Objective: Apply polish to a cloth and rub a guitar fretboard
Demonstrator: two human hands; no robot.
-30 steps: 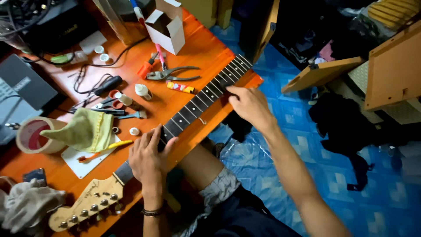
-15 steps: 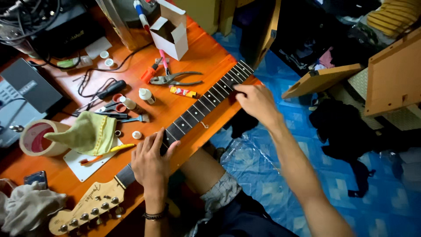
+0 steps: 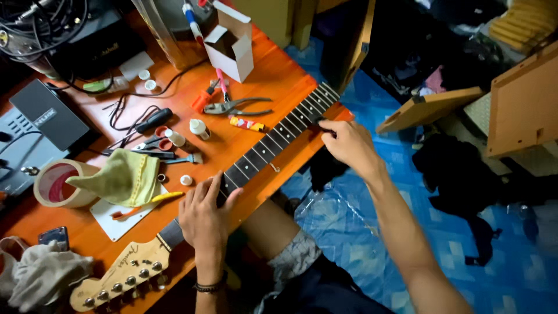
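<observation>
A guitar neck [image 3: 273, 142] with a dark fretboard and pale headstock [image 3: 119, 276] lies diagonally along the front edge of the orange table [image 3: 279, 72]. My left hand [image 3: 203, 218] rests flat on the low frets near the nut, fingers spread. My right hand [image 3: 346, 142] pinches something small and dark against the high frets near the neck's heel; what it holds is too small to tell.
Pliers [image 3: 238, 106], a small white box [image 3: 232, 46], little bottles [image 3: 199, 128], a screwdriver [image 3: 154, 120], a green cloth [image 3: 125, 177], a tape roll [image 3: 52, 183], a grey device [image 3: 40, 113] and cables [image 3: 43, 23] crowd the table. Wooden panels [image 3: 523, 99] and dark clothes lie on the blue floor.
My right hand has slid a little along the high frets toward the heel. My left hand stays on the low frets. The camera view has shifted slightly.
</observation>
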